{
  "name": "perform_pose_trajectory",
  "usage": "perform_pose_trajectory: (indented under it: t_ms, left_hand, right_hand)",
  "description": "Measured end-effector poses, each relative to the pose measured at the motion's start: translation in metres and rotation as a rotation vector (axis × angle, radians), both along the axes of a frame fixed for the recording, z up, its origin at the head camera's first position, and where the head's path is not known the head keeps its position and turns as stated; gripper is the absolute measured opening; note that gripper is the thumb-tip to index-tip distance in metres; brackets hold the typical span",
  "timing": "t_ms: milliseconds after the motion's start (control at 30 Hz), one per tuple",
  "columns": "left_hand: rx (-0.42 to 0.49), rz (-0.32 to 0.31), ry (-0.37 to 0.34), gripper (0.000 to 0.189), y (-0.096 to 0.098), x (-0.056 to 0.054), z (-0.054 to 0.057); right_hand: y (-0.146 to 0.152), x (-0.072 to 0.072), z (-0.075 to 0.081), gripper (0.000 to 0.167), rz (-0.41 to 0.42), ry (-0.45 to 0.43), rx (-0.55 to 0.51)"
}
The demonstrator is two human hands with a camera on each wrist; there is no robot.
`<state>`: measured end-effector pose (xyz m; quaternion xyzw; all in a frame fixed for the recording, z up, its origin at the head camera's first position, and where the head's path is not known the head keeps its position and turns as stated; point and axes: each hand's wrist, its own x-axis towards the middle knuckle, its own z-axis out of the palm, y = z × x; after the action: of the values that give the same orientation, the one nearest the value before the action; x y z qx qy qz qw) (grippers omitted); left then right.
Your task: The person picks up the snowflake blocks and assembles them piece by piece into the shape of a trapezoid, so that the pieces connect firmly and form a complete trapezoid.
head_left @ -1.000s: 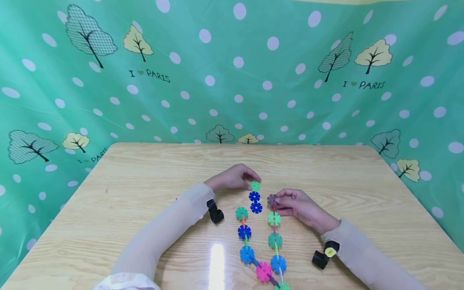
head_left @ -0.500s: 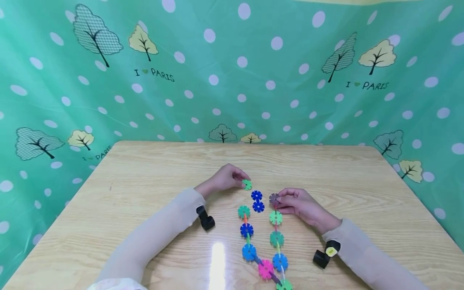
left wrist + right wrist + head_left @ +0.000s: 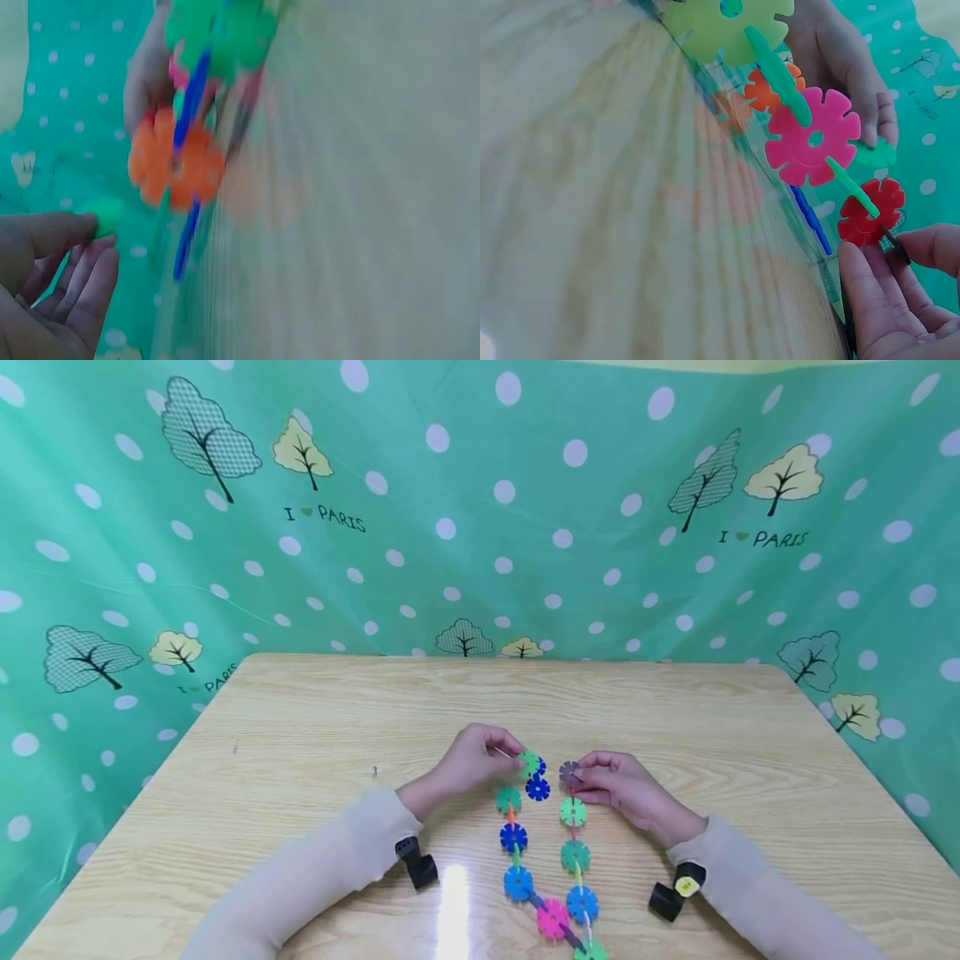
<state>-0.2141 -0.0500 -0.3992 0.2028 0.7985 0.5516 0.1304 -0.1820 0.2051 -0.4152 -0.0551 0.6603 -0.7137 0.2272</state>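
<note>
My left hand (image 3: pixel 476 760) pinches a bright green notched plastic disc (image 3: pixel 528 764) between thumb and fingertips. In the head view this disc overlaps the farther of two dark blue discs (image 3: pixel 537 789). To the right, my right hand (image 3: pixel 630 789) pinches a dark purplish disc (image 3: pixel 568 772), seen nearly edge-on as a dark strip (image 3: pixel 895 244) in the right wrist view. That disc ends a U-shaped chain of interlocked discs. A red disc (image 3: pixel 875 208) links it to the rest, with a pink disc (image 3: pixel 814 138) farther along.
The chain's other arm ends in a teal disc (image 3: pixel 507 799) near the blue pair. A hot pink disc (image 3: pixel 553 919) lies at its bend, close to the front. The wooden table (image 3: pixel 337 710) reaches back to a green dotted curtain (image 3: pixel 405 585).
My left hand with the green disc shifts left, away from the blue pair, then comes back right and nearer until the disc overlaps the farther blue one. My right hand stays almost still.
</note>
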Motion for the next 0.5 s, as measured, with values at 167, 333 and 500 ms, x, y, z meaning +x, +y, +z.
perform_pose_trajectory:
  t_ms: [167,333,500]
  left_hand:
    - [0.025,-0.030,0.012,0.006,0.009,0.020,0.003]
    - [-0.023,-0.030,0.079,0.009,0.019,0.031,0.003]
    - [-0.060,-0.027,0.158,0.010,0.029,0.035,0.003]
  right_hand:
    - [0.000,0.001,0.001,0.007,-0.014,-0.005,0.009]
    - [-0.001,0.002,0.002,0.006,-0.023,-0.009,0.006]
    - [-0.002,0.005,0.002,0.007,-0.036,-0.018,-0.018]
